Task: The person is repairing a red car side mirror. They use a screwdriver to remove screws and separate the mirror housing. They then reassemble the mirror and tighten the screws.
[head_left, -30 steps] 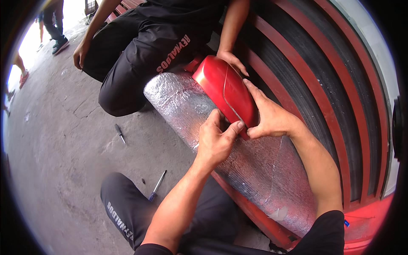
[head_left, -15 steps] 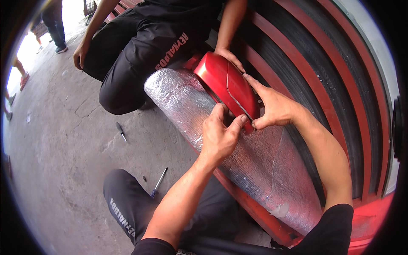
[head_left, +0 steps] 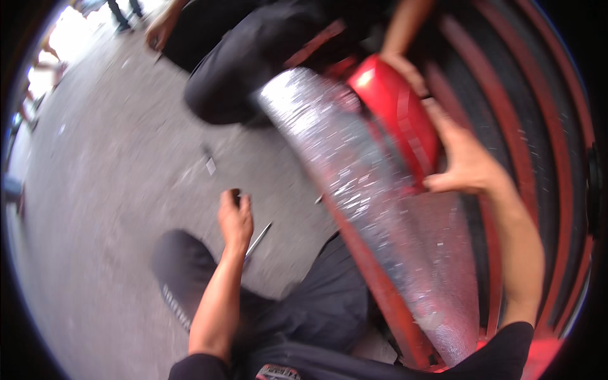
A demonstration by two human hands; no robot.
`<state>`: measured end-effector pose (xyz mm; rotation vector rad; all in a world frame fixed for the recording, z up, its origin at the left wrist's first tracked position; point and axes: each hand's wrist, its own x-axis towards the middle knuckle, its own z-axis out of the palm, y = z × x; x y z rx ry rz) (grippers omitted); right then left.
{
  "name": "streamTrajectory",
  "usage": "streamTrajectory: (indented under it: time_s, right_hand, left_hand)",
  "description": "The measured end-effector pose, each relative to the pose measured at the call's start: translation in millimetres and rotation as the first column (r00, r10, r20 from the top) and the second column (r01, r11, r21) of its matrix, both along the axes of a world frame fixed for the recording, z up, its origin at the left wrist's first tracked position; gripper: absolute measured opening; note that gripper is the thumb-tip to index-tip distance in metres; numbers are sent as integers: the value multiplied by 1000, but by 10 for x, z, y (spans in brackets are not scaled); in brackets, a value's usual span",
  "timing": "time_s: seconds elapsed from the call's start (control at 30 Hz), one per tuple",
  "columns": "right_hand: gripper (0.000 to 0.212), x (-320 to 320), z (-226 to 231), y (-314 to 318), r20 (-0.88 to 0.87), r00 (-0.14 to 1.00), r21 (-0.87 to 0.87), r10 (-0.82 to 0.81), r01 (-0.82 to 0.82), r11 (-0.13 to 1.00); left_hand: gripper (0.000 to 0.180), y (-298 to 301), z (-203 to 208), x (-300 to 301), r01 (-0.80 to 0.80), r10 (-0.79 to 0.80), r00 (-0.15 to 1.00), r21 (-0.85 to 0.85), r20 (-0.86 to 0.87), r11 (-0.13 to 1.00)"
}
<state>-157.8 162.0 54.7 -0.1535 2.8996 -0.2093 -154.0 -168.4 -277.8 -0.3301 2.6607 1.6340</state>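
Observation:
A glossy red shell (head_left: 396, 117), shaped like a car's side mirror housing, rests at the upper end of a bench wrapped in silver foil sheeting (head_left: 342, 158). My right hand (head_left: 459, 155) grips its right side, thumb at the lower end and fingers along the upper edge. Another person's hand (head_left: 405, 71) holds the far side of the shell. Over the floor, away from the shell, my left hand (head_left: 235, 218) is raised with fingers curled; something dark shows between them, too blurred to name. Beside that hand, a screwdriver (head_left: 259, 237) lies on the concrete, its handle partly hidden.
A second slim tool (head_left: 209, 163), blurred, lies farther off on the concrete floor (head_left: 126, 190). The other person's bent knee (head_left: 221, 88) is beyond the foil. Red and black ribbed panels (head_left: 506, 114) rise on the right. Passers-by stand at the far left.
My left hand has let go of the red shell and moved left and down over the floor. My right hand stays on the shell. The whole view has shifted and blurred.

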Motion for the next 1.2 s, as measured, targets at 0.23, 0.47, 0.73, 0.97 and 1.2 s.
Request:
streamTrajectory:
  time_s: [0.23,0.47,0.73,0.97,1.2]
  right_hand:
    - [123,143,167,-38,-119,991,-70,-64,56,996]
    - [126,66,199,-190,-142,979,125,145,-128,984]
    - [134,240,22,-41,7,1000,100,-20,19,995]
    - [134,95,142,-263,74,994,193,-74,59,980]
    - [136,88,190,-213,73,995,199,-68,52,979]
  left_hand:
    - [38,-18,-1623,523,543,-400,834,-439,380,716]
    - [25,-53,-2605,596,535,-522,815,-673,252,511]
    - [25,-253,-881,679,213,-167,971,-296,173,931]
    - [38,-334,2053,420,325,-372,909,-237,-188,916]
    - [37,388,3018,215,577,-650,751,-361,-118,732]
